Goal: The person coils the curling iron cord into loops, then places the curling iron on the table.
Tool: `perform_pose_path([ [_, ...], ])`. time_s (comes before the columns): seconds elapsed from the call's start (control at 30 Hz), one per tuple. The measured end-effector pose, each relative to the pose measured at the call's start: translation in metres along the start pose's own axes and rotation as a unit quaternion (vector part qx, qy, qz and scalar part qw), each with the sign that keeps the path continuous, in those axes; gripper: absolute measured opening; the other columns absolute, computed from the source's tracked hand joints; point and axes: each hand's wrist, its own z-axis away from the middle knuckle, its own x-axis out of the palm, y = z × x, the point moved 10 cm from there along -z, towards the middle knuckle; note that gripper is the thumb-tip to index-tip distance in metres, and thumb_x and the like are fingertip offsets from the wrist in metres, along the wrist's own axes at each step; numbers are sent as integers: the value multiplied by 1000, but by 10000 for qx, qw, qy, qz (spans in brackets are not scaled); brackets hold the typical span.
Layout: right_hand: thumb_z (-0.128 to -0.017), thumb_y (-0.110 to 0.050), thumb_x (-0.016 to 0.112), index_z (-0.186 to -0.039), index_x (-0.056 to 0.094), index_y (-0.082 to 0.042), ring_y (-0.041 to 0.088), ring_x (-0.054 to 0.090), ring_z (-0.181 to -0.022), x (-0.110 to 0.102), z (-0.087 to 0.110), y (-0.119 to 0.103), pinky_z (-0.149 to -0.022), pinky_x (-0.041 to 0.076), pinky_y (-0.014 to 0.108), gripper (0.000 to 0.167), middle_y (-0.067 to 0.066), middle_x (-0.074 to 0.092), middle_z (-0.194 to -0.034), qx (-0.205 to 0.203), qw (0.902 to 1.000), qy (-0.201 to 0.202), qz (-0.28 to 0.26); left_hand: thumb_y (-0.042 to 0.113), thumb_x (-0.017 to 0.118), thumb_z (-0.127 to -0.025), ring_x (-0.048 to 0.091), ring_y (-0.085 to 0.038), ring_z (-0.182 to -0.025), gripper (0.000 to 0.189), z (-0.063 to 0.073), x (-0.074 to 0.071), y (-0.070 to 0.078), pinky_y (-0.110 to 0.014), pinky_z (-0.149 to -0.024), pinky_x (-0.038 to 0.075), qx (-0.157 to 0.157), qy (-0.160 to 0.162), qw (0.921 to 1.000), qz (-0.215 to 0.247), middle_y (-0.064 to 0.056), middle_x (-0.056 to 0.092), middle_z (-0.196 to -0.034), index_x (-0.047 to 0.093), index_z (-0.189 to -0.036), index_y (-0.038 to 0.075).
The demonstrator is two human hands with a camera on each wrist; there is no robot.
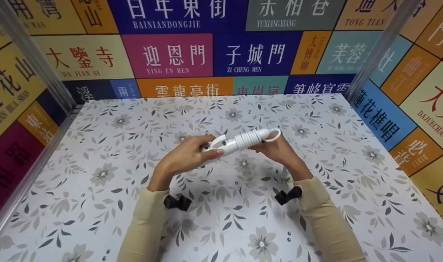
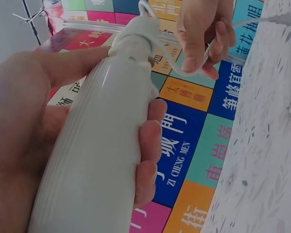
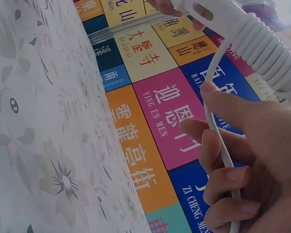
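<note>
A slim white handheld appliance [image 1: 229,148], forked at its left end in the head view, is held above the table; its exact kind is unclear. My left hand [image 1: 185,154] grips its smooth, tapered body [image 2: 94,145], thumb along one side and fingers curled round the other. White cord [image 1: 248,139] is wound in several close coils about the right part. My right hand [image 1: 279,149] holds a loose stretch of the cord [image 3: 216,121] between thumb and curled fingers. In the left wrist view, the cord runs past that hand to what looks like a plug [image 2: 283,19].
A white cloth with grey flowers and leaves covers the table [image 1: 243,203]. Behind it stands a wall of coloured panels [image 1: 166,54] with Chinese lettering, and similar panels flank both sides. Black wrist straps [image 1: 177,202] show at both sleeves.
</note>
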Motion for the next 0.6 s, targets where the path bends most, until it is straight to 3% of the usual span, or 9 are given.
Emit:
perform_pose_path([
  [0.03, -87, 0, 72, -96, 74, 5, 7, 58, -65, -1, 0, 0, -63, 49, 23, 10, 11, 73, -85, -45, 10000, -9, -26, 36, 63, -97, 55, -15, -71, 23, 0, 3, 0, -31, -66, 48, 47, -108, 9999, -38, -3, 65, -87, 66, -107, 15],
  [0.13, -85, 0, 71, -86, 76, 5, 6, 55, -61, -4, 1, 10, -60, 47, 22, 7, 5, 73, -75, 423, 9983, -102, -386, 35, 65, -96, 57, -14, -70, 27, 2, 11, 0, -31, -65, 49, 64, -482, 9988, -37, -3, 68, -90, 68, -114, 16],
  [0.27, -84, -23, 80, -86, 80, -5, 8, 59, -62, -2, 5, 32, -57, 50, 23, 19, -6, 73, -75, 1490, 9860, -371, -652, 36, 67, -95, 59, -13, -73, 33, 3, 21, 1, -31, -67, 51, 86, -894, 9960, -6, -2, 71, -94, 69, -120, 15],
  [0.4, -79, -33, 86, -89, 80, -7, 9, 60, -60, 1, 6, 36, -56, 51, 23, 28, -3, 74, -78, 1581, 9848, -629, -358, 36, 69, -93, 58, -10, -72, 28, 2, 29, 2, -29, -68, 50, 137, -1067, 9939, -234, 1, 70, -91, 70, -113, 16],
  [0.6, -80, -29, 85, -90, 81, -10, 12, 64, -72, 7, 5, 29, -67, 52, 26, 22, -3, 76, -82, 1241, 9890, -791, 119, 37, 72, -91, 53, -9, -67, 24, 0, 40, -1, -27, -64, 45, -8, -1254, 9893, -742, 4, 65, -83, 72, -103, 16],
])
